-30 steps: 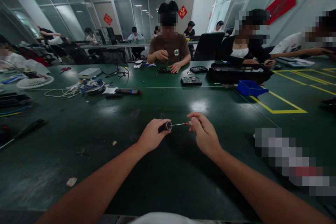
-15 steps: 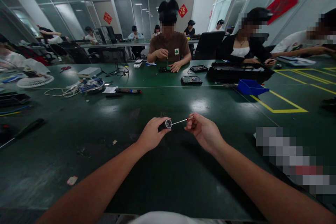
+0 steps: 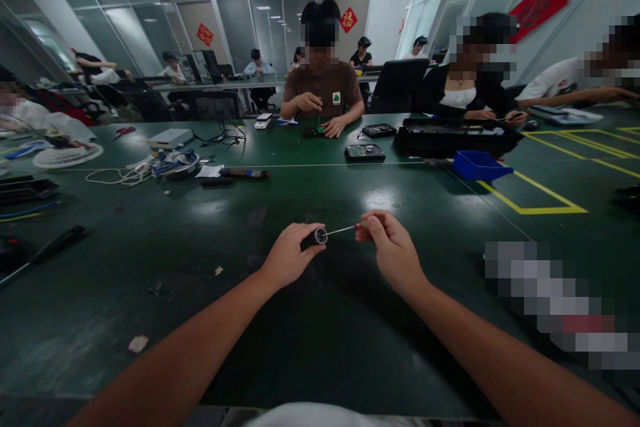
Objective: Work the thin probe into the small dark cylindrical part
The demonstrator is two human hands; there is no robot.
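Note:
My left hand (image 3: 290, 255) is closed around a short black cylinder (image 3: 321, 236) with a silvery ring at its open end, which faces right toward me. In my right hand (image 3: 393, 243) is a thin screwdriver (image 3: 343, 231), pinched by its reddish handle. The screwdriver's metal shaft runs left to the cylinder's open end, and its tip is at or inside that end; how deep I cannot tell. Both hands are over the green table (image 3: 300, 353). Most of the cylinder's body is hidden by my left fingers.
A long black screwdriver (image 3: 50, 250) lies at the left. Farther off are a dark pen-like tool (image 3: 245, 173), a cable bundle (image 3: 173, 163), a circuit-board device (image 3: 365, 152) and a blue tray (image 3: 481, 165). A blurred-out object (image 3: 555, 300) lies at the right. Co-workers sit across the table.
My right fingers have shifted their grip on the screwdriver handle, the thumb now lying across it. My left hand and the cylinder have stayed in place.

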